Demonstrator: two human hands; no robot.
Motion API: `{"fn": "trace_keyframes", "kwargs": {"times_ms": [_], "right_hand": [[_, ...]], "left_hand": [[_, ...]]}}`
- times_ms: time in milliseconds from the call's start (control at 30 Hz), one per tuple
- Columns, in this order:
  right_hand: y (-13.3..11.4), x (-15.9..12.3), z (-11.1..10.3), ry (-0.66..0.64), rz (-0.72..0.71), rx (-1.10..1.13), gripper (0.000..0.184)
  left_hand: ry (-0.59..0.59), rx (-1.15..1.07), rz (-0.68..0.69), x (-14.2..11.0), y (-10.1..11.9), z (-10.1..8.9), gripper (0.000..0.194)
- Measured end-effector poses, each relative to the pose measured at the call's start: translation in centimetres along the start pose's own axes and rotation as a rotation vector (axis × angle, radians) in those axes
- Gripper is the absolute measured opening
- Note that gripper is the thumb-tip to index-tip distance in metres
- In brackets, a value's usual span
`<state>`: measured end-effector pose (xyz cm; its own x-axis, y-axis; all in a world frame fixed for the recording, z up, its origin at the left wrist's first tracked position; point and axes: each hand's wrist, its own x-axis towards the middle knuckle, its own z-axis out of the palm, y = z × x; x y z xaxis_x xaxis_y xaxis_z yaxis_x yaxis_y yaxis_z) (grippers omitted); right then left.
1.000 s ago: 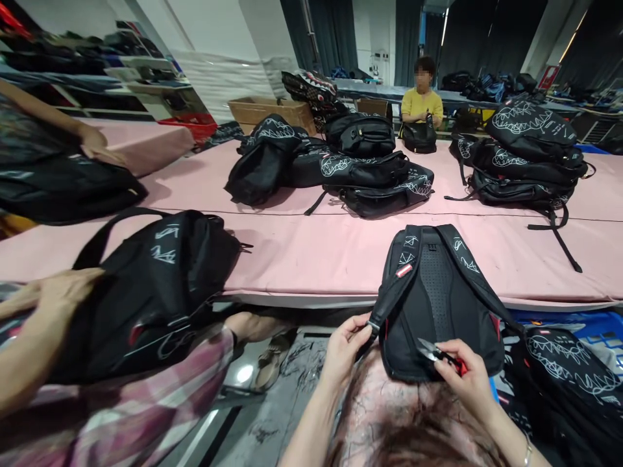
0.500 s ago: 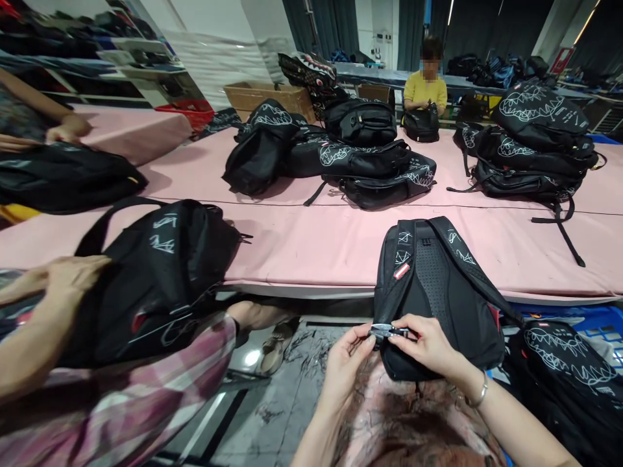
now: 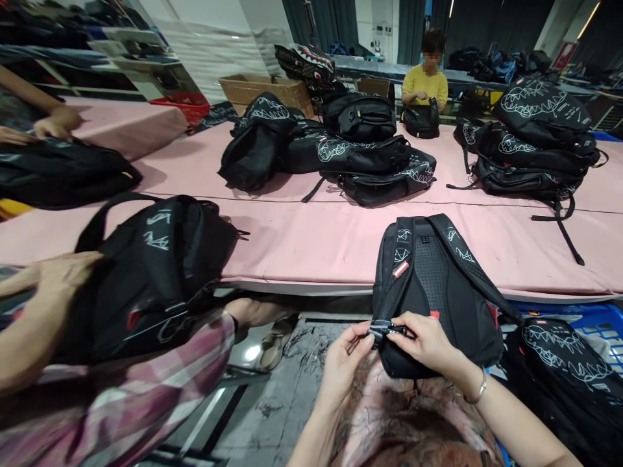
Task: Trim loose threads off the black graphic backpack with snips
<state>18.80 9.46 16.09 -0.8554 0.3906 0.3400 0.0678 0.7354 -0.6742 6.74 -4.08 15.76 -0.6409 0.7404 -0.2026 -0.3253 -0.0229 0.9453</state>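
Note:
A black backpack (image 3: pixel 462 324) rests against the pink table's front edge and my lap, its padded back panel and shoulder straps facing me. White scribble prints and a red-and-white label mark the straps. At its lower left, my left hand (image 3: pixel 346 353) pinches the lower end of a shoulder strap (image 3: pixel 374 332). My right hand (image 3: pixel 426 340), with a bangle at the wrist, is closed just beside it on a small dark tool with a shiny edge, which looks like thread snips (image 3: pixel 389 328). Fingers partly hide the tool and the strap end.
On the pink table (image 3: pixel 282 250) lie a middle heap of black backpacks (image 3: pixel 360 155) and a right-hand stack (image 3: pixel 530 149). Another backpack (image 3: pixel 564 363) sits at my right by a blue crate (image 3: pixel 603 331). A co-worker's hand (image 3: pixel 68 279) holds a backpack (image 3: pixel 146 285) on the left.
My hands stay together at the strap end, with only slight finger movement. The shine on the tool has lessened, and a small red patch now shows above my right hand. The view shifts slightly.

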Motion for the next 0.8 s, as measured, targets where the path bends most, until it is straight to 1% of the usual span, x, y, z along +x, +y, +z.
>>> {"fn": "trace_keyframes", "kwargs": {"times_ms": [133,200,233,300,367,433,500,567,633,667,733,767,800], "right_hand": [[-0.1,0.1,0.0,-0.019,-0.069,-0.09,0.026],[-0.4,0.1,-0.2,-0.013,-0.062,-0.055,0.026],[-0.5,0.1,-0.3,0.004,-0.038,-0.004,0.025],[-0.7,0.1,-0.3,0.065,0.059,0.157,0.023],[-0.5,0.2,-0.1,0.142,0.21,0.354,0.023],[0.0,0.6,0.6,0.186,0.365,0.575,0.027],[0.5,1.4,1.6,0.168,0.487,0.773,0.033],[0.6,2.5,2.5,0.113,0.543,0.894,0.036],[-0.1,3.7,2.9,0.1,0.526,0.889,0.035],[-0.6,4.3,2.8,0.125,0.499,0.841,0.033],[-2.0,5.5,2.3,0.205,0.439,0.677,0.029],[-2.7,5.9,2.0,0.234,0.413,0.585,0.026],[-3.3,6.4,1.6,0.248,0.39,0.504,0.024]], "left_hand": [[-0.004,-0.002,-0.013,0.0,-0.1,-0.1,0.027],[0.013,-0.033,-0.035,0.1,-0.1,-0.1,0.029],[0.026,-0.06,-0.049,0.1,-0.1,-0.1,0.031],[0.055,-0.122,-0.072,0.2,0.1,-0.1,0.032],[0.08,-0.174,-0.082,0.3,0.2,-0.1,0.033],[0.09,-0.195,-0.076,0.3,0.3,0.0,0.035],[0.074,-0.177,-0.053,0.3,0.2,0.1,0.034],[0.04,-0.08,-0.002,0.4,-0.2,0.2,0.032],[0.043,0.135,0.099,0.4,-0.6,0.5,0.033],[0.071,0.262,0.161,0.3,-0.9,0.7,0.038],[0.177,0.449,0.286,0.1,-1.4,1.2,0.052],[0.241,0.488,0.337,0.0,-1.6,1.5,0.056],[0.297,0.492,0.377,-0.2,-1.9,1.6,0.056]]}}
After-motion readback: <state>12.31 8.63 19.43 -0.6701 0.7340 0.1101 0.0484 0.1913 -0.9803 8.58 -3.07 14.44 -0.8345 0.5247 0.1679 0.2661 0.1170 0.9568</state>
